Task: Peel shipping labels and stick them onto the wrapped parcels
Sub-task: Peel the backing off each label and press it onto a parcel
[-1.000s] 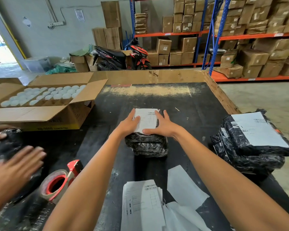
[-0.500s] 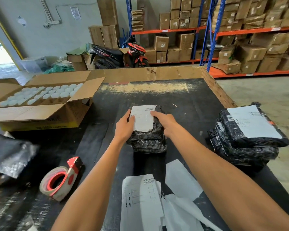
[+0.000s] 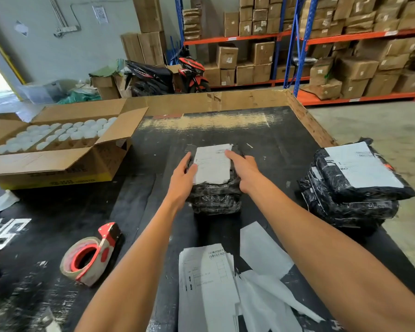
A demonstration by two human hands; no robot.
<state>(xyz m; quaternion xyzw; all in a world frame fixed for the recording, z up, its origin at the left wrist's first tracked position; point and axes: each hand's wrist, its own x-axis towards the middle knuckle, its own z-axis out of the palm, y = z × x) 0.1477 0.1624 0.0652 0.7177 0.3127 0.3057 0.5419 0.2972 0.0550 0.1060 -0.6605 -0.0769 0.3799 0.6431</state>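
Note:
A black wrapped parcel (image 3: 215, 200) lies in the middle of the black table with a white shipping label (image 3: 212, 164) on its top. My left hand (image 3: 181, 177) rests flat against the parcel's left side, thumb on the label's left edge. My right hand (image 3: 246, 170) lies on the parcel's right side, fingers on the label's upper right corner. A stack of unpeeled labels (image 3: 206, 286) sits at the near edge, with peeled white backing sheets (image 3: 264, 252) beside it. A pile of labelled black parcels (image 3: 352, 188) stands at the right.
A red tape dispenser (image 3: 91, 255) lies at the near left. An open cardboard box (image 3: 58, 161) of white-capped containers stands at the left. A cardboard wall (image 3: 225, 100) edges the table's far side. Racks of boxes and a motorbike stand behind.
Another person's hands and a black parcel at the left edge have gone out of view. My hands slid from the label's top toward the parcel's sides.

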